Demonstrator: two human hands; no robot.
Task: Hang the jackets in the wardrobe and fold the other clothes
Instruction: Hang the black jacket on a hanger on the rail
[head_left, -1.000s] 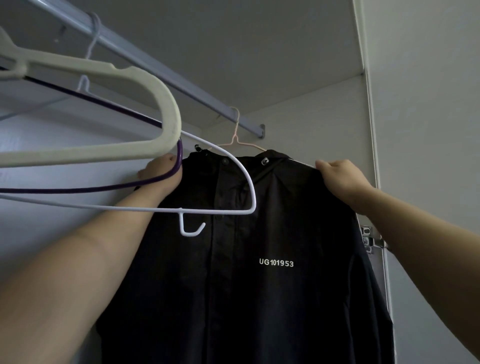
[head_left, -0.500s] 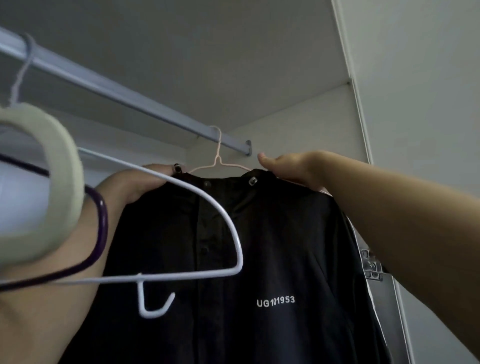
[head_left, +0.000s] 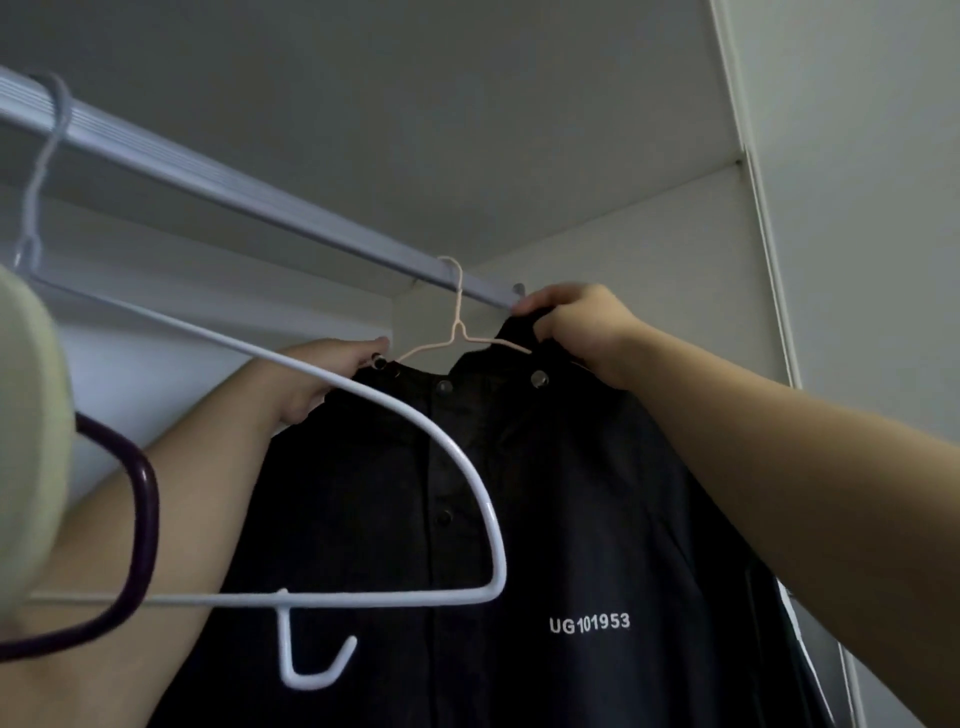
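Observation:
A black jacket (head_left: 545, 519) with white lettering "UG101953" on its chest hangs on a thin pink wire hanger (head_left: 457, 332). The hanger's hook is over the grey wardrobe rail (head_left: 249, 202) near the rail's right end. My left hand (head_left: 332, 374) grips the jacket's left shoulder beside the collar. My right hand (head_left: 576, 322) is closed on the raised collar or hood fabric at the right, just under the rail's end.
An empty white hanger (head_left: 467, 467) with a small lower hook hangs close in front of the jacket. A purple hanger (head_left: 140, 519) and a thick cream hanger (head_left: 26, 431) hang at the left edge. The wardrobe's side wall (head_left: 649, 270) stands right behind the jacket.
My right hand has slid from the jacket's right shoulder up to the collar near the rail. The view has tilted upward and closer; the jacket stays on its hanger.

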